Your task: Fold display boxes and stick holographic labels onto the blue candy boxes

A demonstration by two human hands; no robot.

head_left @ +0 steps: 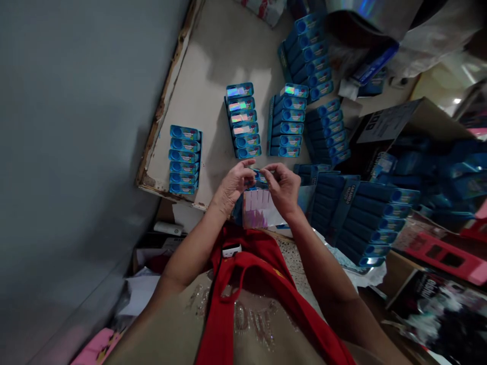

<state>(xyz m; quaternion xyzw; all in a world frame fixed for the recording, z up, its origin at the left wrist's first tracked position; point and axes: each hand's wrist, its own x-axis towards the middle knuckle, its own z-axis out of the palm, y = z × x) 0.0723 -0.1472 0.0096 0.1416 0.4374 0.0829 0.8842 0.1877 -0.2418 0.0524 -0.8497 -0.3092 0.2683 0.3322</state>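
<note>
My left hand (236,183) is beside a small blue box (259,176), its index finger stretched out and the other fingers loosely bent. Across from it, my right hand (282,186) is closed, thumb and index finger pinched over the box; whatever is in the pinch is too small to make out. Just under my right hand lies a shiny, iridescent sticker sheet (261,209), cut into strips. Beyond my hands stands a row of blue boxes (247,140), several with shiny stickers on their ends. A similar row (289,128) is to its right.
Another blue row (184,159) stands left, near the chipped edge of the white table (213,61). More stacks (380,218) crowd the right, beside an open carton (403,121) of blue packages. A grey wall (76,126) borders the left side.
</note>
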